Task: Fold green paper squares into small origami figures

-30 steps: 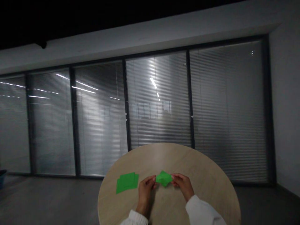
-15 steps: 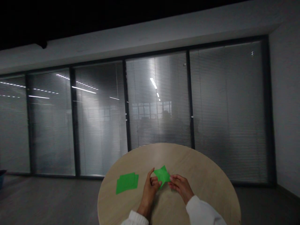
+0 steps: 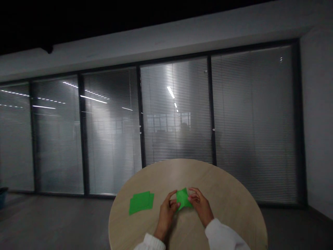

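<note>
A small folded green paper (image 3: 183, 199) is held just above the round wooden table (image 3: 229, 205), between both my hands. My left hand (image 3: 166, 212) pinches its left edge with thumb and fingers. My right hand (image 3: 201, 206) pinches its right edge, fingers curled over the top. A stack of flat green paper sheets (image 3: 141, 202) lies on the table to the left of my left hand, apart from it.
The table's far rim ends before a wall of glass panels with closed blinds (image 3: 177, 128). Grey floor (image 3: 52, 222) lies to the left of the table. A dark blue object (image 3: 2, 196) shows at the far left edge.
The hands have drawn closer together and the green paper has been turned and folded into a more compact shape. The stack of sheets has not moved.
</note>
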Demonstrator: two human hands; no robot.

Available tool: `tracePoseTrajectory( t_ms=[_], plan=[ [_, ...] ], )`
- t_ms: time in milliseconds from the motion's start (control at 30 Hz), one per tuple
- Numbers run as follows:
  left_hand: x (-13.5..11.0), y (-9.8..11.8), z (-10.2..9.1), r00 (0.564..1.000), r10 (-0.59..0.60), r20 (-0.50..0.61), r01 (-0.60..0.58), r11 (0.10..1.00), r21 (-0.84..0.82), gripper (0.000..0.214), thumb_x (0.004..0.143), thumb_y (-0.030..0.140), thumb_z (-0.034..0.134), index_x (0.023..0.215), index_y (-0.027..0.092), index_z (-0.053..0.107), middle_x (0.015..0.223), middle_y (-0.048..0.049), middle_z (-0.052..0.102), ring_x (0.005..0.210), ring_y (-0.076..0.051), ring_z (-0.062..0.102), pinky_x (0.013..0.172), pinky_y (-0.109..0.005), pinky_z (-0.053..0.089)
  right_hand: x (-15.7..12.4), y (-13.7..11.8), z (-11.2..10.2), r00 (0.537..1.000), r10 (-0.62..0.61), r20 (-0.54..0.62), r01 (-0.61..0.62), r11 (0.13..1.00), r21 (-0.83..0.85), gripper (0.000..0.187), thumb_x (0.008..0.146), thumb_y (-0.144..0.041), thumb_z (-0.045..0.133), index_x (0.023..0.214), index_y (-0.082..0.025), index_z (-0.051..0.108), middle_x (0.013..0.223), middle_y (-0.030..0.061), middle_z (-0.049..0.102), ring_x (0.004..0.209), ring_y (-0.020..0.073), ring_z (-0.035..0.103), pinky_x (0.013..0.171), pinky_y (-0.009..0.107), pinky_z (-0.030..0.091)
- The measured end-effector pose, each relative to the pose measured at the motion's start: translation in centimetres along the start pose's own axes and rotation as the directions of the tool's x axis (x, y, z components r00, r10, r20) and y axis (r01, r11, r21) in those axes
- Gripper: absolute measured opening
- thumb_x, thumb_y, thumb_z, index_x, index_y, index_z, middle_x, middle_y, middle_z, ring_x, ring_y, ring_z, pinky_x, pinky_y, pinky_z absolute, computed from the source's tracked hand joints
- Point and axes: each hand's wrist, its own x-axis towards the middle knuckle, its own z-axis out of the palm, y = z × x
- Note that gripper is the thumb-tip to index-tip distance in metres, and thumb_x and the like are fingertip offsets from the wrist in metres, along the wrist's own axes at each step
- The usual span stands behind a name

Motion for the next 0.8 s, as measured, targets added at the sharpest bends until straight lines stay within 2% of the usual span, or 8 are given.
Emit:
tracePoseTrajectory(
  t_ms=[133, 200, 333, 500, 700, 800],
  plan=[
    [-0.1, 0.3, -0.3, 0.995, 0.096, -0.032, -0.095, 0.994, 0.048, 0.049, 0.060, 0.033, 0.078, 0.106, 0.016, 0.071, 0.095, -0.0133, 0.075, 0.090, -0.027, 0.068, 0.077, -0.033, 0.053, -0.3, -0.8, -0.1, 0.999, -0.021, 0.026, 0.021, 1.000, -0.007, 0.034, 0.075, -0.045, 0.067, 0.101, -0.024, 0.071, 0.084, 0.0035, 0.072, 0.078, 0.0204, 0.066, 0.073, 0.028, 0.051],
    [0.0, 0.4, -0.3, 0.991, 0.120, -0.057, -0.115, 0.990, 0.084, 0.044, 0.060, 0.034, 0.077, 0.100, 0.016, 0.074, 0.099, -0.0138, 0.075, 0.096, -0.029, 0.067, 0.080, -0.035, 0.053, -0.4, -1.2, 0.0, 0.999, -0.032, 0.018, 0.032, 0.999, 0.003, 0.032, 0.075, -0.048, 0.067, 0.095, -0.023, 0.074, 0.089, 0.0055, 0.074, 0.083, 0.0220, 0.066, 0.076, 0.029, 0.052],
    [0.1, 0.4, -0.3, 0.993, 0.102, -0.064, -0.095, 0.989, 0.111, 0.038, 0.062, 0.036, 0.076, 0.094, 0.015, 0.076, 0.092, -0.0134, 0.077, 0.088, -0.029, 0.069, 0.078, -0.035, 0.053, -0.4, -1.4, 0.0, 0.997, -0.067, 0.024, 0.066, 0.997, 0.029, 0.032, 0.073, -0.050, 0.069, 0.087, -0.023, 0.076, 0.093, 0.0076, 0.074, 0.088, 0.0241, 0.067, 0.079, 0.031, 0.052],
    [0.1, 0.3, -0.4, 0.992, 0.109, -0.068, -0.101, 0.990, 0.102, 0.037, 0.064, 0.037, 0.076, 0.093, 0.014, 0.077, 0.083, -0.0122, 0.078, 0.079, -0.027, 0.070, 0.072, -0.032, 0.054, -0.3, -1.2, 0.1, 0.995, -0.091, 0.048, 0.091, 0.996, 0.009, 0.033, 0.074, -0.052, 0.069, 0.088, -0.023, 0.077, 0.090, 0.0079, 0.074, 0.087, 0.0247, 0.068, 0.079, 0.032, 0.053],
    [0.3, 0.0, -0.5, 0.992, 0.115, -0.052, -0.109, 0.988, 0.107, 0.034, 0.066, 0.034, 0.073, 0.094, 0.015, 0.077, 0.084, -0.0119, 0.078, 0.078, -0.026, 0.070, 0.071, -0.030, 0.054, -0.1, -0.7, 0.3, 0.999, -0.029, 0.043, 0.024, 0.993, 0.118, 0.038, 0.068, -0.054, 0.074, 0.089, -0.022, 0.077, 0.095, 0.0094, 0.075, 0.089, 0.0263, 0.069, 0.080, 0.034, 0.054],
    [0.4, 0.1, -0.5, 0.991, 0.125, -0.047, -0.119, 0.986, 0.114, 0.032, 0.067, 0.033, 0.072, 0.093, 0.016, 0.078, 0.087, -0.0121, 0.078, 0.081, -0.026, 0.070, 0.074, -0.031, 0.054, 0.0, -0.4, 0.2, 0.998, -0.024, 0.052, 0.018, 0.993, 0.114, 0.038, 0.068, -0.052, 0.075, 0.090, -0.022, 0.077, 0.096, 0.0094, 0.075, 0.090, 0.0265, 0.068, 0.082, 0.035, 0.053]
  ],
)
